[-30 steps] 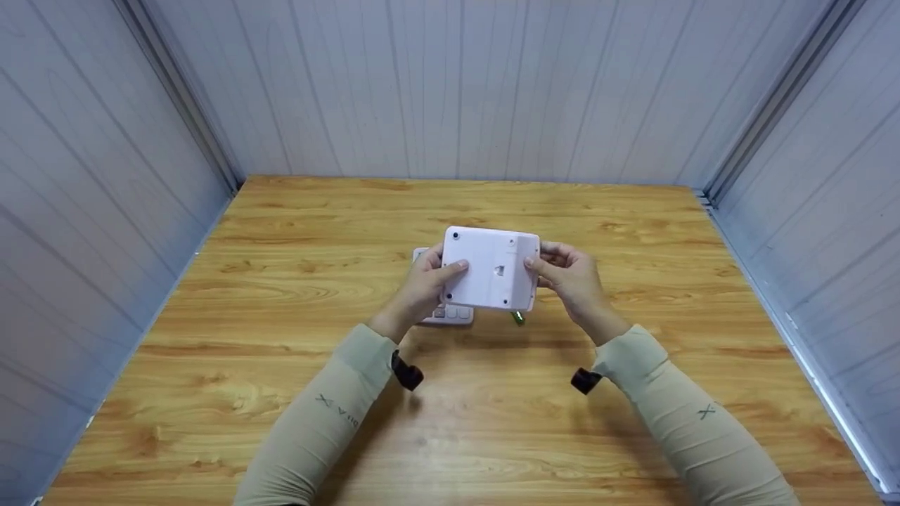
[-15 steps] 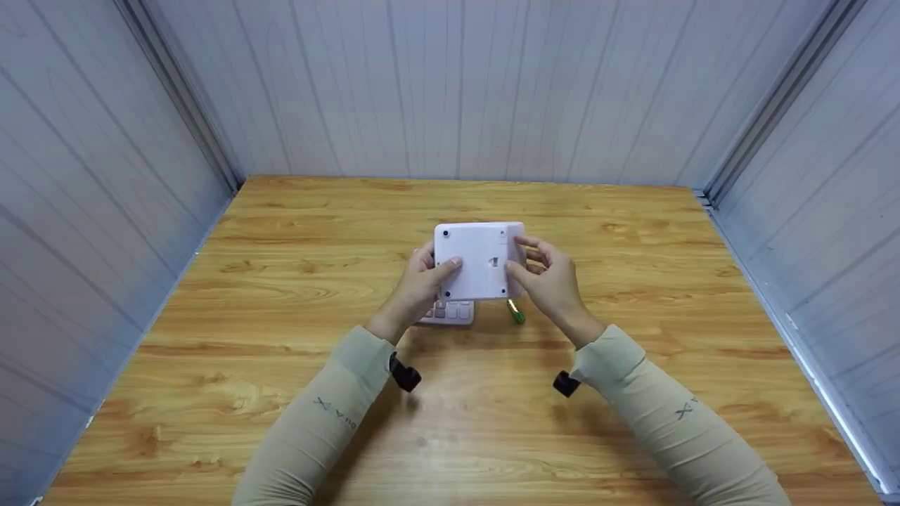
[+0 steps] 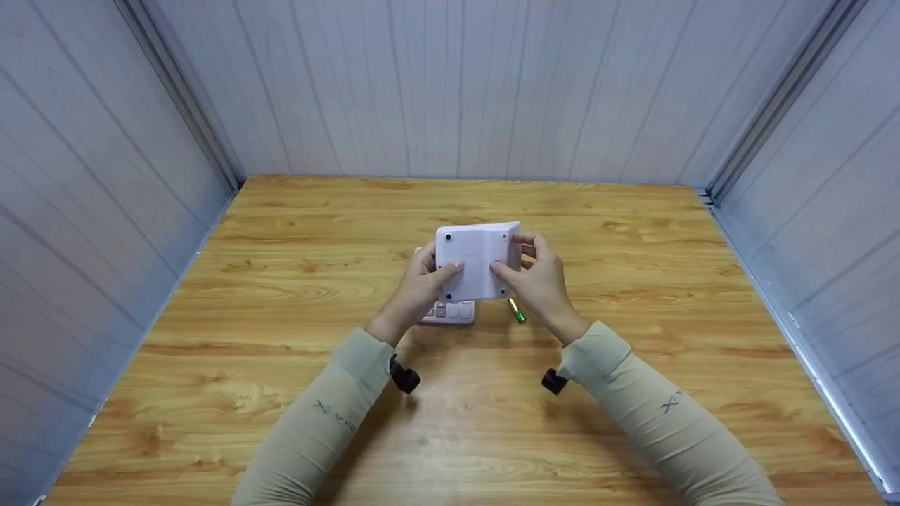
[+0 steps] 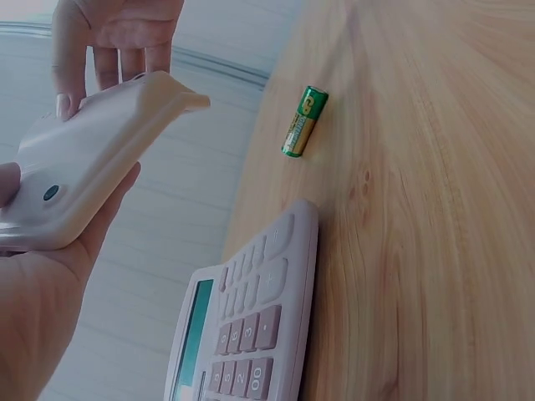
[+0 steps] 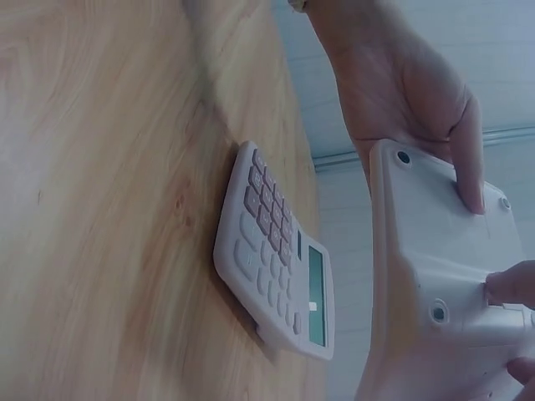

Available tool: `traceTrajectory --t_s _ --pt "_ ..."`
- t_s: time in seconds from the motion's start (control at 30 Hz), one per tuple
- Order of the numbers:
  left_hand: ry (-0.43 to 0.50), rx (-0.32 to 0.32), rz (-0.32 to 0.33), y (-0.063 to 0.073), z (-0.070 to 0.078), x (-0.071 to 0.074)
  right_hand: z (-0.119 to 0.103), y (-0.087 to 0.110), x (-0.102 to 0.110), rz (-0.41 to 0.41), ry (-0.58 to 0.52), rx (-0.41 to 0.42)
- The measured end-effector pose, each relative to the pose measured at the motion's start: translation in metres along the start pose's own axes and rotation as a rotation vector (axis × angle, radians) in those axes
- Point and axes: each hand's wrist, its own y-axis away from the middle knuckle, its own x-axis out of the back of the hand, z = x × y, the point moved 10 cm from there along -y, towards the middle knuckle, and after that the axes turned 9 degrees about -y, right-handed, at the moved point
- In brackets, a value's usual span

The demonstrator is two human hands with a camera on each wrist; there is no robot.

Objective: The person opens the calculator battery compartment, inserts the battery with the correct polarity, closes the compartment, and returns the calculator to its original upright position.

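Note:
Held up over the table is a pale calculator (image 3: pixel 465 253), turned so its back with small dark feet faces me. My left hand (image 3: pixel 413 289) grips its left edge, thumb on the back. From the right side my right hand (image 3: pixel 543 284) pinches it, thumb pressed at the small notch in the raised part of the back and fingers at the right edge. The front of this calculator is hidden. Below it a second pinkish calculator (image 5: pixel 272 251) lies keys up on the table. A green and gold battery (image 4: pixel 304 122) lies beside that one.
The wood-grain table (image 3: pixel 295 281) is bounded at the back by a pale panel wall (image 3: pixel 422 91), with similar walls left and right. A small black wrist camera (image 3: pixel 406 377) hangs below the left cuff, another black camera (image 3: pixel 554 381) below the right.
The held calculator has shifted slightly left and tilted. My right hand has moved left with it, its thumb now over the notch on the back. The battery shows more fully.

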Motion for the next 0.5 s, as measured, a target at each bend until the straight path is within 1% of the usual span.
traceTrajectory --t_s 0.27,0.37,0.5 --pt "-0.010 -0.042 -0.026 -0.0001 0.0045 -0.0061 -0.0021 -0.0001 0.0034 0.023 -0.002 0.007" --pt "-0.017 -0.038 -0.029 0.0004 0.0057 -0.0076 -0.0020 -0.0003 0.0042 0.023 -0.005 0.014" --pt "-0.018 -0.021 -0.009 0.0002 0.0036 -0.0051 -0.0012 -0.0002 0.0038 0.002 -0.024 0.027"
